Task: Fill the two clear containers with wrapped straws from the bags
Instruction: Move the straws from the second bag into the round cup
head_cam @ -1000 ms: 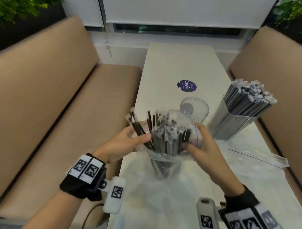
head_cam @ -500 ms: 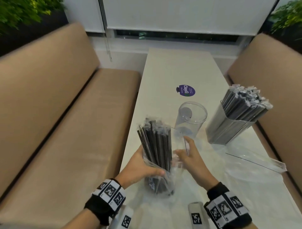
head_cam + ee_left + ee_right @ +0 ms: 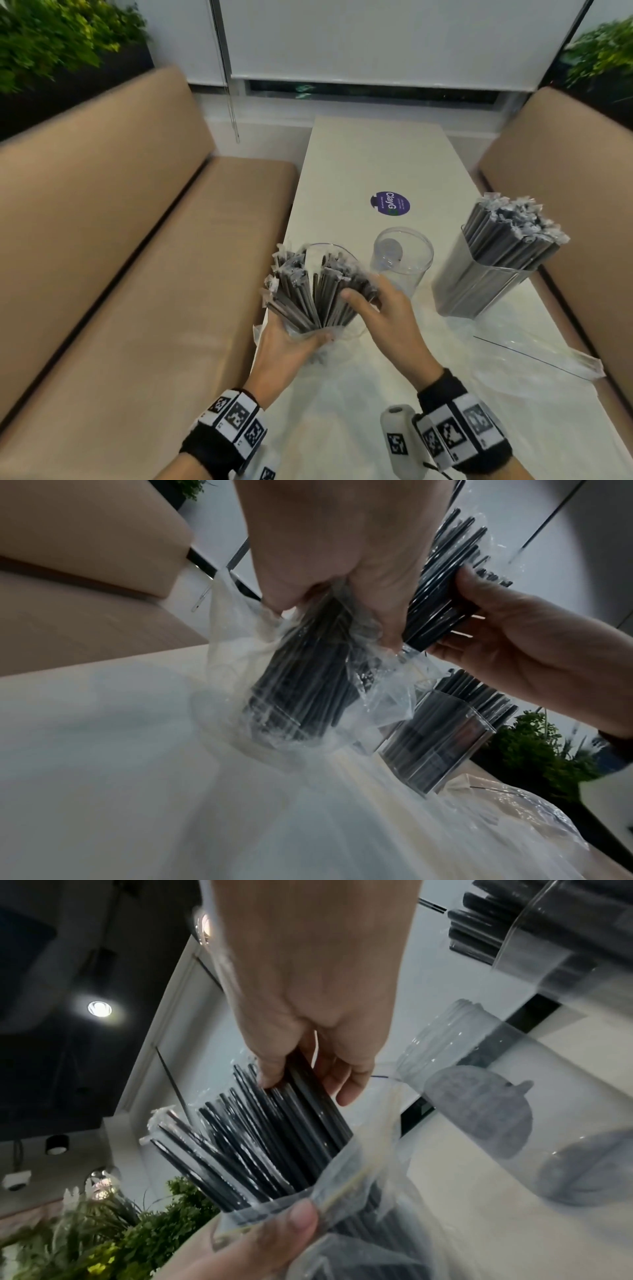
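Observation:
A clear bag of black wrapped straws (image 3: pixel 308 291) stands on the near left part of the table, its straws fanned out at the top. My left hand (image 3: pixel 301 330) grips the bag (image 3: pixel 301 685) round its lower half, thumb (image 3: pixel 298 1221) on the plastic. My right hand (image 3: pixel 363 291) reaches into the fan from the right, and its fingers (image 3: pixel 274 1074) curl round a bunch of straws (image 3: pixel 441 588). Just behind stands an empty round clear container (image 3: pixel 402 260), also seen in the right wrist view (image 3: pixel 496 1096). A square clear container (image 3: pixel 479 294) at the right is packed with straws.
An empty clear bag (image 3: pixel 534 356) lies flat on the table's right side. A purple sticker (image 3: pixel 389 202) marks the table (image 3: pixel 370 154) further back. Tan benches (image 3: pixel 137 274) run along both sides, and the bag stands close to the table's left edge.
The straws have spread into a fan. My right hand has left the bag's rim and taken hold of a bunch of straws. My left hand still holds the bag's lower part.

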Demonstrator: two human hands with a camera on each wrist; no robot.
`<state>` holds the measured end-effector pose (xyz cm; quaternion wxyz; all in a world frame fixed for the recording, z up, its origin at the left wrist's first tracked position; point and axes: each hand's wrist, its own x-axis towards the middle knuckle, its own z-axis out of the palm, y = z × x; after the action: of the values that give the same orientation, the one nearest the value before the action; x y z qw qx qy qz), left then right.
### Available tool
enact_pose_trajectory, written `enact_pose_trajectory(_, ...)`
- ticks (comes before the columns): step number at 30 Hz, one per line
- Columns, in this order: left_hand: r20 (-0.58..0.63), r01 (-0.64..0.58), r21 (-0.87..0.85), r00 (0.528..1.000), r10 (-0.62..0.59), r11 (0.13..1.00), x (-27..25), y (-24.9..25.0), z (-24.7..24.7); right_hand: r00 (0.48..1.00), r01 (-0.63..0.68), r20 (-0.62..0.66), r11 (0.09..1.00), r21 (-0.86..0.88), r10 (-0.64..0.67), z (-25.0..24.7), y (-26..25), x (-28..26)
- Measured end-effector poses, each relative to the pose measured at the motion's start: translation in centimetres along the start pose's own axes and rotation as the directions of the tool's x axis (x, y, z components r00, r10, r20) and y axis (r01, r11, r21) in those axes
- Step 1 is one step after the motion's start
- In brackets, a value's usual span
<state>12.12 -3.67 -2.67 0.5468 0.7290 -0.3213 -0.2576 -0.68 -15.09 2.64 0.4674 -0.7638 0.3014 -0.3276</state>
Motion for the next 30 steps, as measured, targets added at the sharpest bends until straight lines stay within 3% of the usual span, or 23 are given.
enact_pose_trajectory(5,0.043,0.024,-0.056,0.999,-0.021,0.998,0.5,1.0,-0.2,0.995,0.102,-0.006,0.994,-0.048,-0.102,-0.9,-1.5,1.6)
enact_pose_trajectory(11,0.078,0.042,-0.043,0.996,-0.039,0.998,1.5,2.6,0.0,0.958,0.193,-0.241,0.971,0.139,-0.156,-3.5,-4.9,4.5)
enact_pose_trajectory(17,0.105,0.036,-0.117,0.994,-0.024,0.992,2.3,3.1,0.6,0.950,0.138,-0.311,0.890,0.435,0.005,-5.6,-5.8,6.9)
enact_pose_trajectory(21,0.125,0.043,-0.139,0.992,-0.025,0.989,2.6,2.3,0.9,0.929,0.207,-0.369,0.873,0.441,-0.034,-7.0,-7.1,7.9)
enact_pose_trajectory(24,0.142,0.074,-0.148,0.988,-0.053,0.986,2.5,2.1,0.6,0.886,0.334,-0.445,0.841,0.426,-0.127,-9.1,-9.3,9.0)
enact_pose_trajectory(27,0.128,0.074,-0.146,0.990,-0.055,0.986,2.5,1.9,0.2,0.808,0.483,-0.544,0.782,0.393,-0.226,-12.2,-10.8,10.4)
enact_pose_trajectory(30,0.105,0.107,-0.129,0.990,-0.093,0.986,2.5,1.4,-0.4,0.746,0.551,-0.613,0.758,0.349,-0.260,-14.4,-10.7,12.0)
